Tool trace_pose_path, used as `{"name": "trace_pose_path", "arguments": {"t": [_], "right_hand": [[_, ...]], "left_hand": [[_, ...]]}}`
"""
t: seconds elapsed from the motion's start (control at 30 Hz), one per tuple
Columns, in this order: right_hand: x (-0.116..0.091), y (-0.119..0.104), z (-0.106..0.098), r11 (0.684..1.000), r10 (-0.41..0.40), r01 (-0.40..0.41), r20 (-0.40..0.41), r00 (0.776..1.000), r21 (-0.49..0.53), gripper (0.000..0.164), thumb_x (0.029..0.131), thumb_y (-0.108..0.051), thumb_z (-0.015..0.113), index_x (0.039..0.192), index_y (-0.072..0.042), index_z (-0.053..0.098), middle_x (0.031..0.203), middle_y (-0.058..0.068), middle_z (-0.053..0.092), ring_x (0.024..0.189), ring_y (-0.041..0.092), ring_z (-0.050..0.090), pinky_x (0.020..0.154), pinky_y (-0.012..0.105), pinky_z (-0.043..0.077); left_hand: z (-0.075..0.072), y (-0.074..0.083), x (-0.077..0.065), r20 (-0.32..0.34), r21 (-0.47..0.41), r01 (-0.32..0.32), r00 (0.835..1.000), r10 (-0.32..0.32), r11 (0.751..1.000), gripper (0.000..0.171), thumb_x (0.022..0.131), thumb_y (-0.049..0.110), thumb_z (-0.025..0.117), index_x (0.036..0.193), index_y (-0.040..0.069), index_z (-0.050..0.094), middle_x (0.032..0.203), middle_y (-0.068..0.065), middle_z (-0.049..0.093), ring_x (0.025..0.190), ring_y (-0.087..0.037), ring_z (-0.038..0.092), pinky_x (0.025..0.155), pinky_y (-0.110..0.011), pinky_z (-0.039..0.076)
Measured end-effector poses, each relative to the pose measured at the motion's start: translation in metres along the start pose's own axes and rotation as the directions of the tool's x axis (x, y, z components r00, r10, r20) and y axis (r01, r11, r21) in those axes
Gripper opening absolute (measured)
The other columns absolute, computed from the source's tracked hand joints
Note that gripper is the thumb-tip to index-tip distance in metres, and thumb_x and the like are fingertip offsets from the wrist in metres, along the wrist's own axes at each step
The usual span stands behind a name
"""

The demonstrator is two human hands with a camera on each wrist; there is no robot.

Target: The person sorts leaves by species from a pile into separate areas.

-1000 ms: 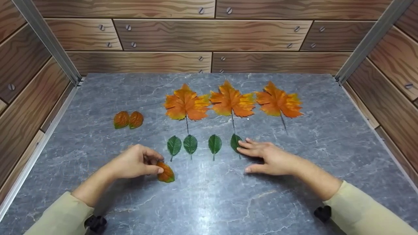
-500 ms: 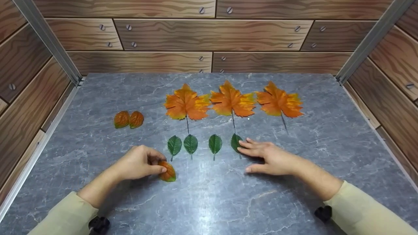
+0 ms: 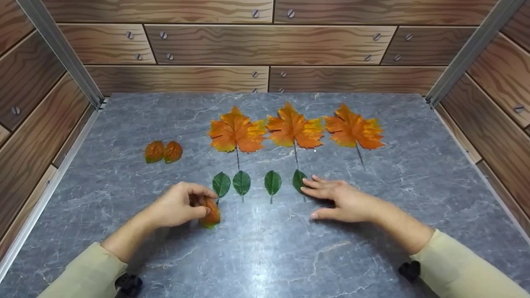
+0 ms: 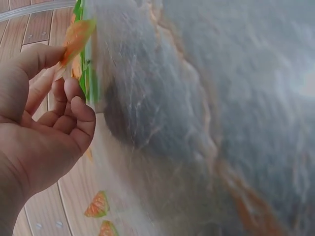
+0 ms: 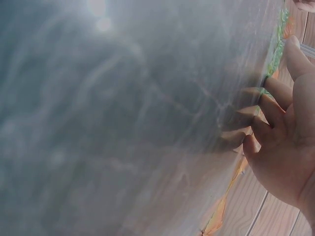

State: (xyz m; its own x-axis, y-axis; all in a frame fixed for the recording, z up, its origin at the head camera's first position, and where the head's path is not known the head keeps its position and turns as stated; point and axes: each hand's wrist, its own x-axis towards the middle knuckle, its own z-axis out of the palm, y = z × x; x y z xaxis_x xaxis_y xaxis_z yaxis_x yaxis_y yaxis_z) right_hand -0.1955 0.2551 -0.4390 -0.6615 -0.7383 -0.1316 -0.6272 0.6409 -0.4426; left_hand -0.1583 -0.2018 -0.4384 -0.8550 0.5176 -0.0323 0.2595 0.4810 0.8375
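My left hand (image 3: 176,205) pinches an orange leaf with a green edge (image 3: 212,214) between thumb and fingers, just in front of the leftmost green leaf (image 3: 221,183). In the left wrist view the same orange leaf (image 4: 78,40) sticks up from the fingertips. My right hand (image 3: 341,199) lies with fingers extended, its fingertips on the rightmost green leaf (image 3: 298,181) and covering part of it. Between the hands are two more green leaves, one (image 3: 241,182) close beside the leftmost and another (image 3: 272,182) farther right.
Three orange maple leaves with stems, left (image 3: 236,130), middle (image 3: 294,126) and right (image 3: 354,127), form a row behind the green leaves. Two small orange-brown leaves (image 3: 154,151) lie side by side at the left. The grey marbled table (image 3: 265,252) is bounded by wood-patterned walls (image 3: 269,43).
The left hand has shifted slightly right and away from the person, and the orange leaf it pinches has turned more upright. The right hand has stayed in place.
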Motion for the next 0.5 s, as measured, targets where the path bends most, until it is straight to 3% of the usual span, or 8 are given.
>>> {"name": "trace_pose_path", "arguments": {"t": [0.23, 0.5], "right_hand": [[0.000, 0.001, 0.000, 1.000, -0.001, 0.001, 0.001, 1.000, -0.003, 0.077, 0.099, -0.060, 0.066, 0.163, -0.021, 0.045, 0.172, 0.002, 0.029, 0.158, 0.037, 0.024, 0.123, 0.068, 0.018], [0.000, 0.001, 0.000, 1.000, -0.014, 0.014, -0.002, 1.000, -0.002, 0.076, 0.100, -0.059, 0.066, 0.162, -0.019, 0.046, 0.172, 0.002, 0.031, 0.158, 0.036, 0.025, 0.123, 0.067, 0.021]], "left_hand": [[-0.004, 0.000, 0.001, -0.007, -0.047, -0.016, 1.000, 0.016, 0.999, 0.034, 0.090, -0.006, 0.068, 0.124, -0.002, 0.076, 0.096, -0.007, 0.073, 0.078, -0.014, 0.060, 0.067, -0.022, 0.051], [-0.020, 0.003, 0.004, -0.135, -0.018, -0.013, 0.991, 0.011, 1.000, 0.025, 0.090, -0.004, 0.074, 0.114, 0.001, 0.079, 0.102, -0.011, 0.076, 0.081, -0.018, 0.064, 0.069, -0.024, 0.056]]}}
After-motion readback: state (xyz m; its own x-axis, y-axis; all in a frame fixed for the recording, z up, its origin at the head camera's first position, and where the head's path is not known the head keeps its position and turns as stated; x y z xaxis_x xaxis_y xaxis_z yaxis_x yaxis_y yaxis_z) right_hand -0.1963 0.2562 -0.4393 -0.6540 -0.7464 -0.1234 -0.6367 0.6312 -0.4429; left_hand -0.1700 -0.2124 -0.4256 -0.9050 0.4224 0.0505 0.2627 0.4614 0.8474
